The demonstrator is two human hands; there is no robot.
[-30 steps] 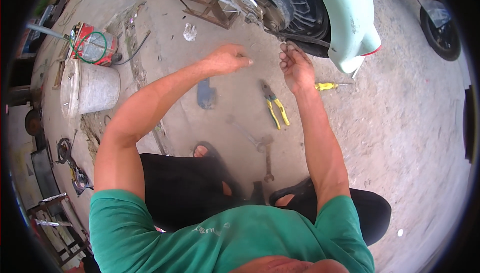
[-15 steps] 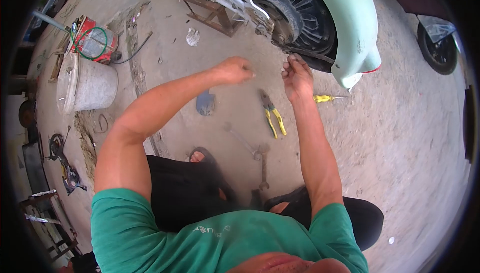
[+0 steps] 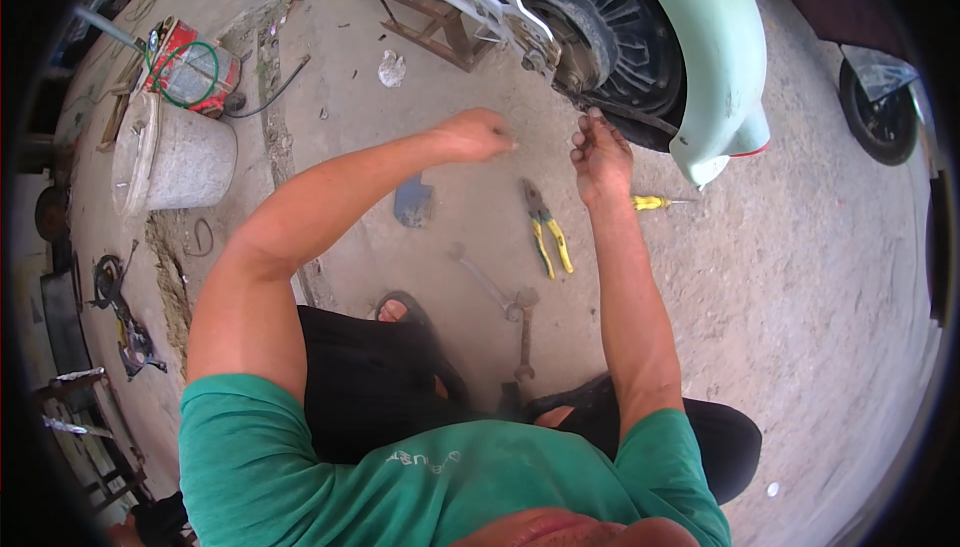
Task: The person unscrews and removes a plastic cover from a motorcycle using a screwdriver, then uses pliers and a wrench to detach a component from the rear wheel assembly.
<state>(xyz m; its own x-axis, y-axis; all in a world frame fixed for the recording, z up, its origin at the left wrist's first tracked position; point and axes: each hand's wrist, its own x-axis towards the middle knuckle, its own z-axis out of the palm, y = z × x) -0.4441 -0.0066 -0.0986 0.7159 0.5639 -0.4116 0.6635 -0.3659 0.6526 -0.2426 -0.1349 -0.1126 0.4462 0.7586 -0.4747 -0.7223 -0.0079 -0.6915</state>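
My left hand (image 3: 477, 136) is held over the floor with its fingers curled and their tips pressed together; whatever they grip is too small to name. Close to the lower edge of the scooter wheel (image 3: 625, 37), my right hand (image 3: 604, 157) has its palm turned up and its fingers bent together in a pinch. I cannot make out what is in it. Between and below the hands lie yellow-handled pliers (image 3: 546, 229). Beside my right wrist is a yellow screwdriver (image 3: 650, 203). Two wrenches, one an open-ended wrench (image 3: 526, 337), rest nearer my feet.
The pale green mudguard (image 3: 735, 57) curves over the wheel. A brown metal stand (image 3: 425, 22) is by the scooter's frame. At left are a whitish bucket (image 3: 195, 159) and a red container (image 3: 205, 72). A blue flat piece (image 3: 412, 203) and crumpled white paper (image 3: 392, 69) lie on the floor.
The view has shifted slightly, so the scooter sits a little further right and lower. Both hands keep nearly the same pose and place.
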